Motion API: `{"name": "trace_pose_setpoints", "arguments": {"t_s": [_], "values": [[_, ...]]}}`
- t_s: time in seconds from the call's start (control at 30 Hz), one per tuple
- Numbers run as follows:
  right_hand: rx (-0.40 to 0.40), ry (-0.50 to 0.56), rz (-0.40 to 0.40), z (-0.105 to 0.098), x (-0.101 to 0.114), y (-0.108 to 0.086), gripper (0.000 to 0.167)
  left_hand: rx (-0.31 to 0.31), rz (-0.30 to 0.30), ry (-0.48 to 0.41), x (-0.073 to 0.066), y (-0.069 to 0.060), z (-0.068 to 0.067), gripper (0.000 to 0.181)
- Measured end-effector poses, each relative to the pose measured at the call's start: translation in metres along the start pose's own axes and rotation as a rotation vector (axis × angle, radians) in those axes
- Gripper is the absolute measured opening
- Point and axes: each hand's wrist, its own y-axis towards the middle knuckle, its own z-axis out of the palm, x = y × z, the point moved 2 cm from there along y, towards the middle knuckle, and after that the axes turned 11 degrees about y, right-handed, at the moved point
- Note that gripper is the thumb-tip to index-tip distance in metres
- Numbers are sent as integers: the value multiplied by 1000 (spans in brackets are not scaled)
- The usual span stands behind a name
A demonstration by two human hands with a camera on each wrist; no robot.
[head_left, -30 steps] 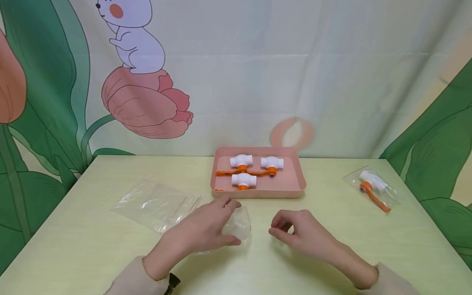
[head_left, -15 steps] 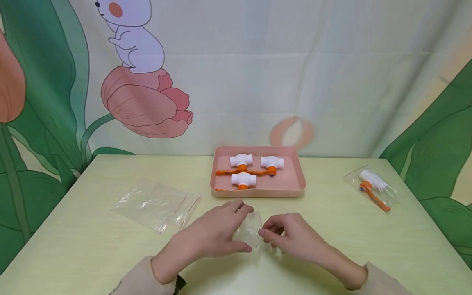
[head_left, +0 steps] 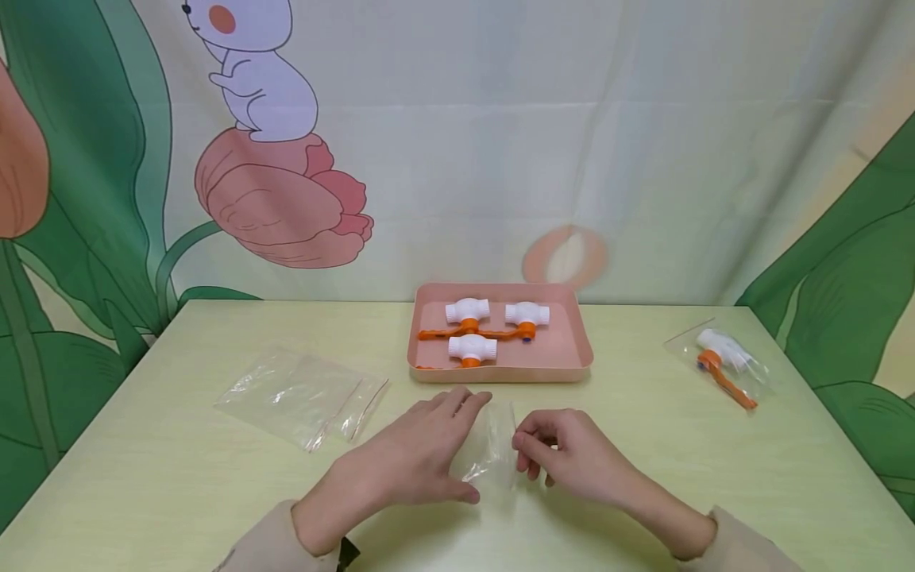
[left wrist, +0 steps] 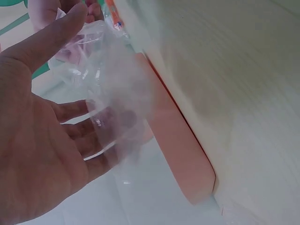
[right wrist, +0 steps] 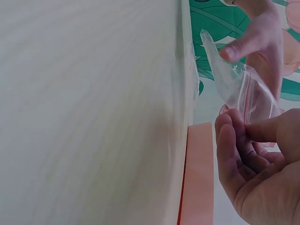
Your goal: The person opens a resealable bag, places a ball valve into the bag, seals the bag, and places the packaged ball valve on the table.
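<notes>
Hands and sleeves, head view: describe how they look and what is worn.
The left hand and right hand wear no gloves. The left sleeve and right sleeve are plain-coloured beige, reaching near the wrists. A small black piece, unidentifiable, shows beside the left cuff.

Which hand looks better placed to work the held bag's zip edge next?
Likely the right hand: it pinches the clear bag beside its red-lined strip, while the left hand has its thumb and fingers spread.
</notes>
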Motion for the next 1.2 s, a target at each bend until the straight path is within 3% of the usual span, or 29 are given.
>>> {"name": "trace_pose_setpoints", "arguments": {"t_s": [0.23,0.4,0.5,0.6,0.7,0.97,1.2], "values": [[-7,86,42,-2,-3,-1,18,-2,6,63,2,-4,4,109],[-29,54,22,-3,-3,-1,15,-10,8,74,4,-5,6,101],[-103,-32,-25,-4,-3,-1,11,-7,1,70,4,-5,6,99],[-199,-111,-62,-4,-2,-2,16,-6,-5,76,4,-5,6,98],[-242,-102,-76,-4,0,-2,18,-11,-6,93,4,-5,7,98],[-168,143,-37,-2,7,1,7,-28,-6,126,3,-5,6,97],[-126,177,-37,2,6,1,20,-34,-19,113,2,-5,6,95]]}}
